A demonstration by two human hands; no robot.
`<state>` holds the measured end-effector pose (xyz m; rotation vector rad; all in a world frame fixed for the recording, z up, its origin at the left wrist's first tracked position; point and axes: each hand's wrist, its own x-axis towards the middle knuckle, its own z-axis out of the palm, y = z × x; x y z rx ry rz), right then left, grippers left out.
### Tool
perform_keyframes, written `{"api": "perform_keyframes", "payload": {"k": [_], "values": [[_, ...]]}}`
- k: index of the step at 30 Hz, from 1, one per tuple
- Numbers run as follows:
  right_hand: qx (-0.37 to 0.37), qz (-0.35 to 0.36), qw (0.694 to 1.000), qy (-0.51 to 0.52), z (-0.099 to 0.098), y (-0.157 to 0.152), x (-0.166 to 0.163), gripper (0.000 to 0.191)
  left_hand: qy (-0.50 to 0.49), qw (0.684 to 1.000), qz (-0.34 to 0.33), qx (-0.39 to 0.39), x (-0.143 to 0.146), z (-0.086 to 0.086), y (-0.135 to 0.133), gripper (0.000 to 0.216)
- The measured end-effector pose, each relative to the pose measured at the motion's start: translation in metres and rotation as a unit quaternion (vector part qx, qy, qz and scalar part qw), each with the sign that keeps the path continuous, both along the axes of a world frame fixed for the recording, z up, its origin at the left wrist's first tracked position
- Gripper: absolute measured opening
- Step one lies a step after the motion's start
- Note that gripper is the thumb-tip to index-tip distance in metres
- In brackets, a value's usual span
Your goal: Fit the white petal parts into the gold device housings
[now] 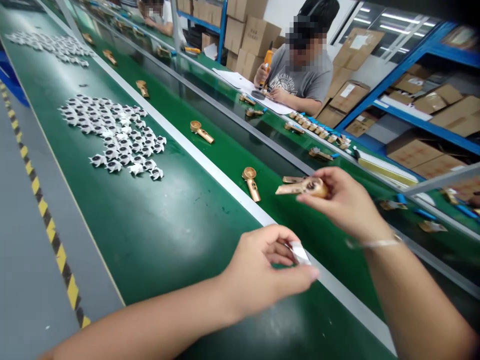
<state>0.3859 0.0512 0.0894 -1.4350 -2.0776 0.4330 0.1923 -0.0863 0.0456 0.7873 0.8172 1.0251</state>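
Note:
My left hand [268, 272] is closed on a small white fan blade [300, 252] over the near edge of the belt. Fingers hide most of that piece. Above and to the right, my right hand [339, 202] grips a gold handheld fan housing [309, 187] by its round end; the handle points left, with a second gold strip behind it. The two hands are apart. Closest on the belt lies another gold fan housing [252, 184], left of my right hand. Several white fan blades with dark centres [112, 132] are spread on the green table to the left.
The green conveyor belt [225, 155] runs diagonally, bordered by a pale rail [210, 172], carrying more gold housings [201, 131]. Across it, a co-worker [303, 65] holds an orange power screwdriver [267, 65]. A second person [159, 17] sits farther off. Cartons [348, 95] stand behind.

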Motion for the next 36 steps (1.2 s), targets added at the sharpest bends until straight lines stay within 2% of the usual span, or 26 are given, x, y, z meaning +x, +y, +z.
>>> {"api": "perform_keyframes", "payload": {"k": [3,5,7,10,15,27,31,36], "values": [[-0.113,0.050,0.985,0.121,0.016,-0.077,0.026,0.055,-0.053,0.998,-0.005,0.042,-0.002,0.001,0.000,0.042],[-0.141,0.045,0.983,0.104,0.020,-0.116,0.034,0.057,-0.065,0.995,-0.028,0.070,-0.002,0.001,-0.003,0.043],[-0.140,0.039,0.986,0.078,0.021,-0.141,0.036,0.057,-0.051,0.994,-0.045,0.083,0.000,0.000,-0.007,0.047],[-0.128,0.041,0.988,0.073,0.019,-0.161,0.036,0.050,-0.024,0.994,-0.066,0.089,0.002,-0.001,-0.013,0.057],[-0.082,0.060,0.995,0.002,0.019,-0.174,0.039,0.050,-0.036,0.987,-0.111,0.111,0.004,-0.002,-0.017,0.040],[-0.044,0.104,0.991,-0.069,0.020,-0.173,0.039,0.049,-0.094,0.984,-0.140,0.057,0.007,-0.008,-0.016,0.040],[-0.038,0.120,0.989,-0.078,0.022,-0.173,0.038,0.047,-0.139,0.976,-0.168,0.006,0.008,-0.012,-0.014,0.039],[-0.028,0.131,0.988,-0.073,0.022,-0.171,0.039,0.048,-0.188,0.964,-0.186,0.000,0.009,-0.015,-0.010,0.038]]}}
